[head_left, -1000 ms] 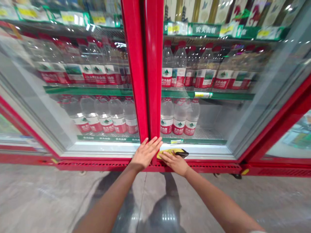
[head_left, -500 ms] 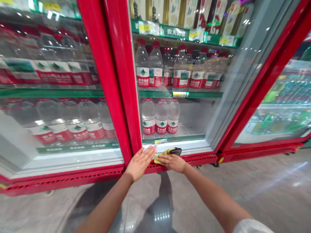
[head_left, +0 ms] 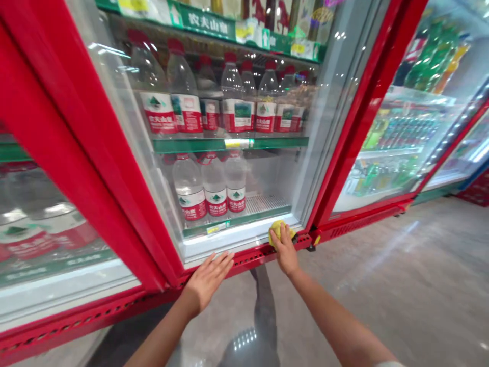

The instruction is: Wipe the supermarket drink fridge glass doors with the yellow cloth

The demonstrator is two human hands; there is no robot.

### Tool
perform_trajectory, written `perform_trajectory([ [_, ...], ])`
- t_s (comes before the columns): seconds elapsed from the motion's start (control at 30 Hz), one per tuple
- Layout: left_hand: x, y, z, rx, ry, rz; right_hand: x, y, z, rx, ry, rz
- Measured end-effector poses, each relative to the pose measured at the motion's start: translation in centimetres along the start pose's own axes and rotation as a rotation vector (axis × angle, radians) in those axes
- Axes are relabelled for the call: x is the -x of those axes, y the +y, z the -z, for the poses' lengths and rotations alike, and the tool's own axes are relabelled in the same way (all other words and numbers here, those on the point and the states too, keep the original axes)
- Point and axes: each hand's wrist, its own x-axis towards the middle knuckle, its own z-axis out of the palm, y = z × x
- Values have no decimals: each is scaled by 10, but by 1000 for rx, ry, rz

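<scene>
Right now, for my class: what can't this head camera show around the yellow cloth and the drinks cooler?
In the head view:
The yellow cloth: part hidden by the right hand.
The rear bottles: hidden behind the front bottles.
The yellow shelf tag: print too small to read.
The goods above the shelf sign: cut off by the top edge.

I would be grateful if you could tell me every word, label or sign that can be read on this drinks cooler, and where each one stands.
"农夫山泉" on the green shelf strip.
"农夫山泉" on the red band of the water bottle labels.
Yellow tags on the strip: too small to read.
Shelf-edge tag low in the cooler: too blurred to read.
The yellow cloth: no readable text.
</scene>
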Motion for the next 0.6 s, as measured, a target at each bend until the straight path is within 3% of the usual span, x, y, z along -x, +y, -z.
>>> perform_trajectory([
  [0.1,-34,17,-7,-5,38,-22,6,-29,-27,-30,95,-208],
  [0.2,-72,26,-9,1,85,-48,-11,-30,-37,-210,221,-455],
  [0.37,-119,25,-4,0,120,-100,-46,26,-24,-271,506,-768],
  [0.47,-136,22,-3,-4,114,-130,-63,53,-20,-264,600,-848],
  [0.6,-147,16,-7,18,93,-158,-100,70,-2,-260,657,-871],
])
